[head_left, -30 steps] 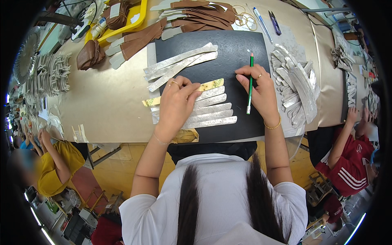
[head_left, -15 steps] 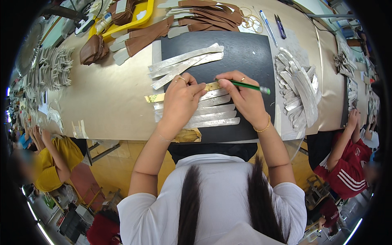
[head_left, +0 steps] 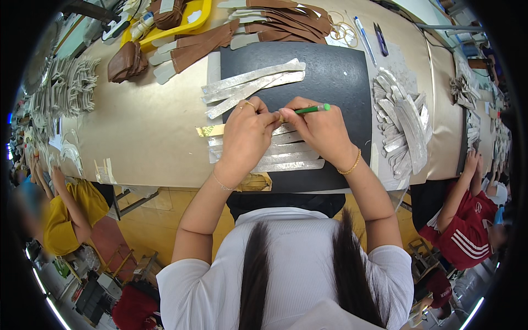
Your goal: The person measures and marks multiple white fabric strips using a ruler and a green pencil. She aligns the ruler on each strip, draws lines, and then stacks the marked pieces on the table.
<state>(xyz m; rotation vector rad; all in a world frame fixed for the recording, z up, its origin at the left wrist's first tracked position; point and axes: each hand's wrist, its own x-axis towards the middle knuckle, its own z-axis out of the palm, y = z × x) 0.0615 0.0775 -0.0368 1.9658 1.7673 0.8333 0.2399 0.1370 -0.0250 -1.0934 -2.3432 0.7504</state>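
Observation:
My left hand point(head_left: 243, 137) has its fingers curled and pressed down on a narrow yellow strip point(head_left: 210, 131), whose left end sticks out past the hand. Beneath and nearer to me lie several silvery-grey strips point(head_left: 291, 156) side by side on a black board point(head_left: 342, 82). In my right hand point(head_left: 318, 129) is a green pencil point(head_left: 313, 109), pinched close to the left fingertips and leaning to the right. Its tip is hidden by the fingers. Just beyond my hands, more grey strips point(head_left: 253, 80) lie partly crossed over each other on the board.
A heap of grey strips point(head_left: 401, 124) lies right of the board. Brown strips point(head_left: 286, 22), a yellow tray point(head_left: 201, 19), a blue pen point(head_left: 365, 41) and dark thread snips point(head_left: 380, 39) lie at the back. Bundled strips point(head_left: 66, 85) stand far left. Co-workers sit on both sides.
My right hand has shifted slightly left toward the left hand, and the pencil has swung so its back end sits higher and further left. My left hand stays on the yellow strip.

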